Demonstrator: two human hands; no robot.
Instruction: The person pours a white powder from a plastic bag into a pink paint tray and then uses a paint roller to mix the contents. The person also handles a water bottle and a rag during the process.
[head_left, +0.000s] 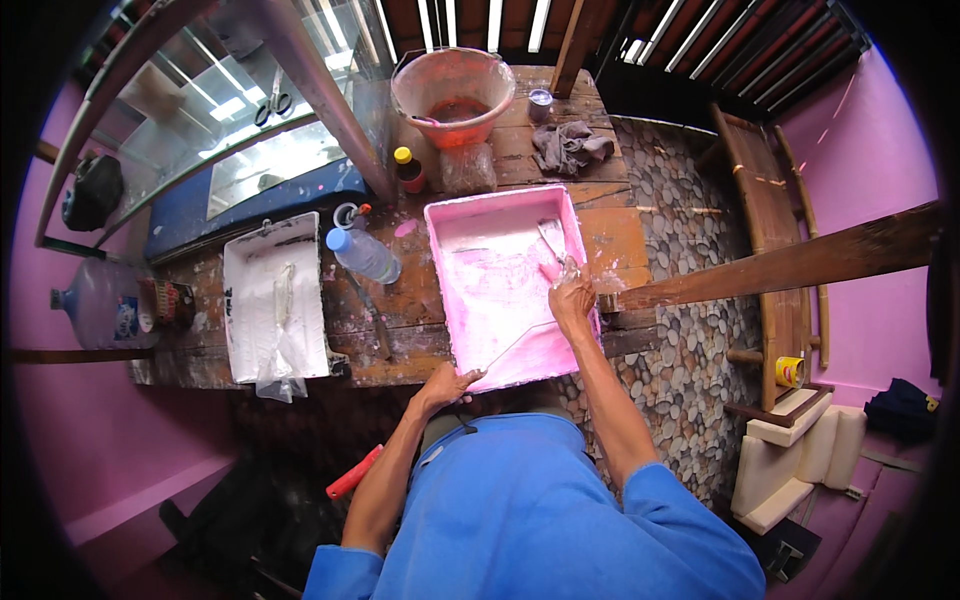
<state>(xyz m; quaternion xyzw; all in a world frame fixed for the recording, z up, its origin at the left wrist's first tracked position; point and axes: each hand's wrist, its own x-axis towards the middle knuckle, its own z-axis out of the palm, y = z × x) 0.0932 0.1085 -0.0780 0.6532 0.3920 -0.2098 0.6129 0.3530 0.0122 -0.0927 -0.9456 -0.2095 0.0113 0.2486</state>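
Note:
A shallow pink tray (437, 270) smeared with pink and white paint lies in front of me on the wooden table. Over its right side, my right hand (572, 299) is closed round a flat grey tool (551, 238), its blade pointing away from me. Whether it is a scraper or a brush I cannot tell. At the tray's near left corner, my left hand (445, 387) is closed on a thin metal rod (512, 346) that runs across the tray toward my right hand. The rod lines up with a red handle (355, 472) beyond my left forearm.
Left of the pink tray stand a capped clear bottle (364, 255) and a white tray (236, 300) holding a plastic-wrapped item. A bucket (455, 95), a small dark bottle (409, 170) and a crumpled rag (572, 148) sit behind. A wooden beam (780, 262) crosses the right side.

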